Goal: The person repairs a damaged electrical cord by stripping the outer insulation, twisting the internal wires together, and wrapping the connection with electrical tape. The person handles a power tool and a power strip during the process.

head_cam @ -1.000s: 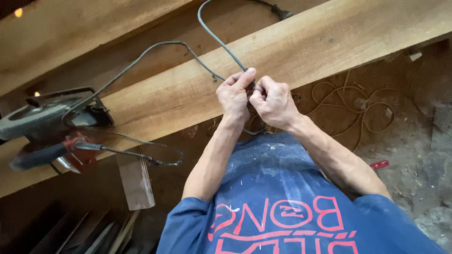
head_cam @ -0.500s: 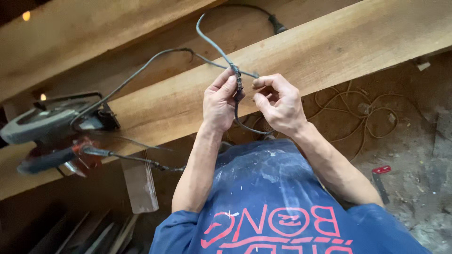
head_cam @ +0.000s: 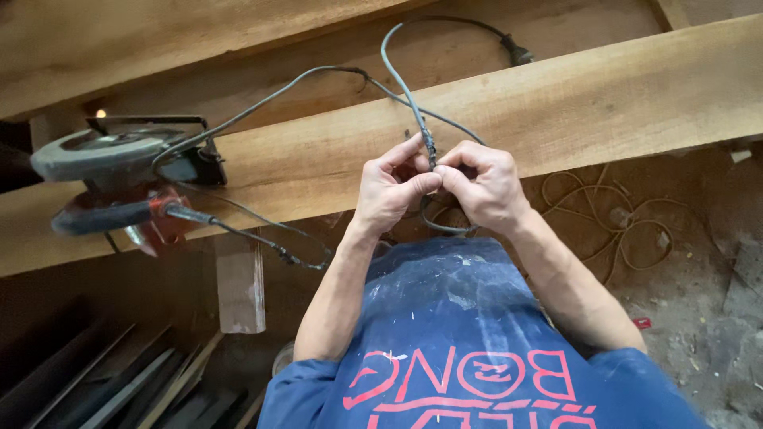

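Observation:
My left hand (head_cam: 389, 193) and my right hand (head_cam: 486, 187) meet fingertip to fingertip over a wide wooden plank (head_cam: 636, 95). Both pinch a grey power cord (head_cam: 404, 87) at a dark wrapped joint (head_cam: 430, 148). Above the hands the cord curves up and ends in a black plug (head_cam: 520, 56). Below them a loop of the cord (head_cam: 442, 228) hangs by my blue shirt. Another length of cord runs left to a circular saw (head_cam: 119, 171) that rests on the plank's left end.
A second plank (head_cam: 159, 40) lies along the top. A red-and-black handle with a thin cable (head_cam: 262, 238) sticks out of the saw. A small wood block (head_cam: 240, 282) stands below. Loose wire (head_cam: 612, 214) lies on the dirt floor at right; dark strips (head_cam: 119, 389) lie at lower left.
My hands drew back together on the cord joint after spreading slightly apart, and sit a little lower in view. The cord's upper bend has straightened somewhat.

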